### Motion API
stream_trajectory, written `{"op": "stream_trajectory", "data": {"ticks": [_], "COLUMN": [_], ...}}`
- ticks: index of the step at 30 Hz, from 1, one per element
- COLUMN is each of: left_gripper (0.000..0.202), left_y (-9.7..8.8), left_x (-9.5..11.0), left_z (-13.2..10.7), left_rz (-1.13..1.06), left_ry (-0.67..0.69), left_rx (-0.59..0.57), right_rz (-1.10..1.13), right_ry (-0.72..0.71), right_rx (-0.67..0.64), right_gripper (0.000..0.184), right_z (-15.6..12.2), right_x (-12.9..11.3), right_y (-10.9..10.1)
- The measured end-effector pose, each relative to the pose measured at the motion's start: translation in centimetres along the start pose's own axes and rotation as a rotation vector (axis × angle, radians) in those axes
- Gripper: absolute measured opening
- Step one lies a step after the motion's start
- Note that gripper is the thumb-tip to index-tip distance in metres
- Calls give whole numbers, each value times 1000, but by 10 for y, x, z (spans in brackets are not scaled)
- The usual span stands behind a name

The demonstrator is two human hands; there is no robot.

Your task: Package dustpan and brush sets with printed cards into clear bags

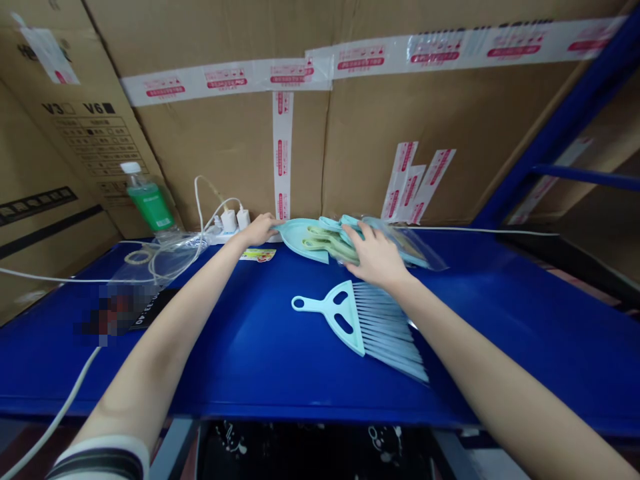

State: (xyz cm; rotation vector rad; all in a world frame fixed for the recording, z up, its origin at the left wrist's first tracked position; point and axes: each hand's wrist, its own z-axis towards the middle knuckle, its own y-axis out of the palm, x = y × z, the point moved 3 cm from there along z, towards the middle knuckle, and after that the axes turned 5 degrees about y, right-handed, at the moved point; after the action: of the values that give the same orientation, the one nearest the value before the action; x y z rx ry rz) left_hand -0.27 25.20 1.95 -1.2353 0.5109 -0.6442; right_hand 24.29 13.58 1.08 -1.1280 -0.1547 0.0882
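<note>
My left hand (pixel 259 229) reaches to the back of the blue shelf and holds the left edge of a light-blue dustpan (pixel 300 238). My right hand (pixel 376 254) lies on a pile of dustpans and pale-green handled pieces (pixel 327 243), its fingers curled over them; part of the pile sits in a clear plastic bag (pixel 415 248). A light-blue hand brush (pixel 367 323) lies loose on the shelf just in front of my right wrist, its handle pointing left.
The blue shelf (pixel 250 347) backs onto taped cardboard boxes (pixel 350 133). At the back left stand a green bottle (pixel 148 200), a power strip with white chargers (pixel 234 220), cables and a clear bag (pixel 155 260). A small card (pixel 257 255) lies near my left wrist. A blue shelf post (pixel 565 120) rises at right.
</note>
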Motion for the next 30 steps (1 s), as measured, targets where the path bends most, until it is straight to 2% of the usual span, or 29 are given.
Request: {"op": "stream_trajectory", "data": {"ticks": [11, 17, 22, 25, 28, 30], "left_gripper": [35, 37, 35, 34, 34, 35], "left_y": [3, 6, -3, -13, -23, -28], "left_x": [21, 26, 33, 46, 68, 85], "left_z": [11, 20, 18, 16, 17, 20], "left_rz": [-5, 5, 14, 18, 9, 3], "left_ry": [56, 0, -28, -36, -3, 29], "left_rx": [-1, 38, 87, 156, 215, 246], "right_rz": [-61, -28, 23, 105, 225, 319], "right_ry": [112, 111, 70, 73, 58, 62], "right_rx": [-44, -17, 21, 10, 2, 29], "right_gripper": [66, 65, 66, 77, 88, 84], "right_z": [0, 0, 0, 1, 1, 2], "right_x": [-3, 1, 6, 9, 13, 17], "right_y": [-12, -11, -7, -5, -5, -7]}}
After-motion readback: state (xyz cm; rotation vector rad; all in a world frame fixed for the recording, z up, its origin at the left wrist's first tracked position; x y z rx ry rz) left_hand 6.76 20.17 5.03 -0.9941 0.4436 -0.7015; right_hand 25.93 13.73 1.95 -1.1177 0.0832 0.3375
